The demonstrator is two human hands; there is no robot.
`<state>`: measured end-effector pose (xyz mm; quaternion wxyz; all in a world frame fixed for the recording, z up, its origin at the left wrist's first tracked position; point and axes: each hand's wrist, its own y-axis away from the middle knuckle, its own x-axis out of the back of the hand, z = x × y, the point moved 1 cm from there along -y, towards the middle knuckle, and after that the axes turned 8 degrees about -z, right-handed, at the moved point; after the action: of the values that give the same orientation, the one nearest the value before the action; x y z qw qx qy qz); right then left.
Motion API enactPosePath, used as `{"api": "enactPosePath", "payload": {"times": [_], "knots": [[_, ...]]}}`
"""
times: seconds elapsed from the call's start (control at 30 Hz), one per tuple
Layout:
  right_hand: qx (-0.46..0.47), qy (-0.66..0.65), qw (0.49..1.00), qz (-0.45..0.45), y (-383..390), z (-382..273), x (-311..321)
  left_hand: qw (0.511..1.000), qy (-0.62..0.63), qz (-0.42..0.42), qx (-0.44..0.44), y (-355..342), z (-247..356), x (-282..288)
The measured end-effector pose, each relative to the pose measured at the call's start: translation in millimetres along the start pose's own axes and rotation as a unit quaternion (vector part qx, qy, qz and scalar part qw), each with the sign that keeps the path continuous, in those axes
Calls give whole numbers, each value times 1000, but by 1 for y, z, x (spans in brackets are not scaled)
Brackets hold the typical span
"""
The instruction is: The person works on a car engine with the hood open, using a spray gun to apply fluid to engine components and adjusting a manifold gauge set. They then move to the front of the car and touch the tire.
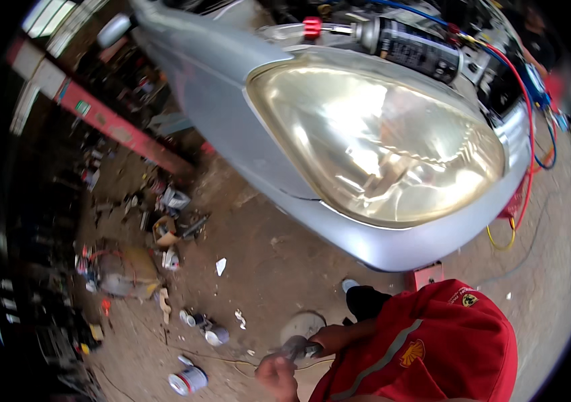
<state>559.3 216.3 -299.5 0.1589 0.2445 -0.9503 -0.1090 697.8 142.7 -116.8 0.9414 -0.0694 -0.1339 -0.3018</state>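
Low in the view, my right hand (329, 338) is closed round a small dark object (299, 348), too blurred to name. My left hand (277, 376) is beside its lower end, fingers curled; whether they grip it is not clear. Both hands are over the floor in front of my red top (426, 348). Ahead is the silver-grey front of a car, with a large, yellowish, hazy headlight (379, 147). A dark spray can (416, 48) with a silver top lies on its side just above the headlight. A red cap (311, 27) is left of it.
Red and blue hoses (525, 100) hang along the car's right side. At left, a red post (121, 127) stands on the dirty floor amid clutter. Tins (188, 380), an open carton (165, 231) and a tank-like container (124, 273) lie around. Another person (533, 43) is at far right.
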Motion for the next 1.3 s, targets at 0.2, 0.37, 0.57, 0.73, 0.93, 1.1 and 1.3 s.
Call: {"api": "enactPosePath", "payload": {"times": [0.2,0.37,0.57,0.73,0.93,1.1,1.3], "knots": [[-33,-49,957,285,-53,-33,56,995,-12,-80,-55,-117,13,41],[-29,-127,845,519,-67,-49,32,945,84,-287,-131,-174,-19,54],[-66,-213,710,668,-121,-62,-49,844,50,-519,-131,-176,-38,51],[-127,-265,657,694,-123,-101,-110,763,39,-635,-114,-149,-29,44],[-159,-278,622,715,-117,-114,-162,719,32,-685,-109,-94,-23,32],[-149,-249,631,720,-97,-109,-182,752,30,-652,-92,-73,-26,40],[-125,-267,655,696,-57,-92,-210,792,17,-606,-74,-26,-27,25]]}}
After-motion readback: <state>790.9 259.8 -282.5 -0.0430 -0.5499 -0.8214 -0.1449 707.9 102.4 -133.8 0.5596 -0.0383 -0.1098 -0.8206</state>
